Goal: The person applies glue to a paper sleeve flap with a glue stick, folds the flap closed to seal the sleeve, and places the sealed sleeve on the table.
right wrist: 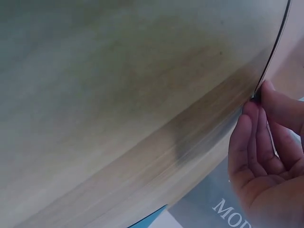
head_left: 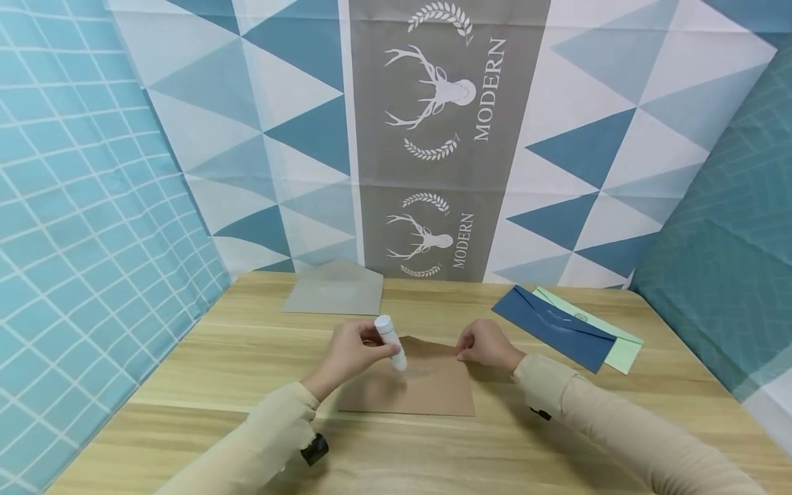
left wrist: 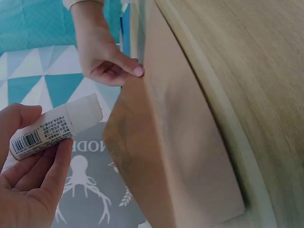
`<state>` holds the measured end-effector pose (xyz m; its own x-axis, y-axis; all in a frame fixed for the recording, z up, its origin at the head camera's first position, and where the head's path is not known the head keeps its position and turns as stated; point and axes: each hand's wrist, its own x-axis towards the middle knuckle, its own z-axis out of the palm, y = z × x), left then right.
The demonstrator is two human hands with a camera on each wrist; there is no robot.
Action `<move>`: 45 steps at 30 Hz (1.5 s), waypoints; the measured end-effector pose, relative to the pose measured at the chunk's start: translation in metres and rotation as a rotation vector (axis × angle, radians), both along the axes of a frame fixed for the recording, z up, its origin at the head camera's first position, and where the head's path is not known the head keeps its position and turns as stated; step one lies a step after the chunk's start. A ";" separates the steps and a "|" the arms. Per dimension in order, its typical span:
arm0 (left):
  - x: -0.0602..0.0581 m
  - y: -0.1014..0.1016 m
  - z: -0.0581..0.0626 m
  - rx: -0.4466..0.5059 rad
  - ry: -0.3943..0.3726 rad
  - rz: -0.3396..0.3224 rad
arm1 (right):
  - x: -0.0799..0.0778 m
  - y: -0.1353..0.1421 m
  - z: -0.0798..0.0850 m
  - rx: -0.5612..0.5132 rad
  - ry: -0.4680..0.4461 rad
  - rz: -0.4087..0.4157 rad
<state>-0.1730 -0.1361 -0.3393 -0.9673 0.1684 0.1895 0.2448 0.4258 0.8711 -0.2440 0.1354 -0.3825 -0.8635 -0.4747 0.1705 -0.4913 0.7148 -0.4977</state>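
Note:
A brown envelope (head_left: pixel 433 385) lies on the table with its pointed flap (left wrist: pixel 133 137) opened out toward the back. My left hand (head_left: pixel 355 354) holds a white glue stick (head_left: pixel 391 344) between thumb and fingers, tilted over the envelope's left half. In the left wrist view, the glue stick (left wrist: pixel 57 124) shows a printed label with a barcode, and its translucent end points toward the flap. With thumb and fingertips, my right hand (head_left: pixel 489 345) pinches the envelope's back right corner. The right wrist view shows this right hand (right wrist: pixel 275 156) at the envelope's edge.
A grey envelope (head_left: pixel 337 292) lies at the back left of the wooden table (head_left: pixel 247 357). At the back right, a dark blue envelope (head_left: pixel 551 326) overlaps a light green one (head_left: pixel 625 354). Patterned cloth (head_left: pixel 297 158) hangs behind the table, with a blue checked cloth (head_left: pixel 80 206) along the left.

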 end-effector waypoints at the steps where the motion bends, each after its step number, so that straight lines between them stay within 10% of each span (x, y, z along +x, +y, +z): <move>1: -0.001 0.002 -0.002 -0.009 0.000 -0.004 | 0.000 0.001 -0.001 0.005 0.007 -0.002; 28: -0.022 0.080 -0.022 -0.135 0.078 -0.212 | -0.006 0.018 0.015 0.129 -0.186 -0.075; 45: -0.029 0.095 -0.028 -0.164 0.123 -0.259 | -0.025 0.006 0.024 0.312 -0.344 -0.176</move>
<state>-0.2024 -0.0414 -0.3669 -0.8598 0.4439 0.2523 0.4626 0.4679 0.7531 -0.2685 0.1413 -0.3585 -0.9162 -0.2999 -0.2656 -0.1949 0.9129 -0.3586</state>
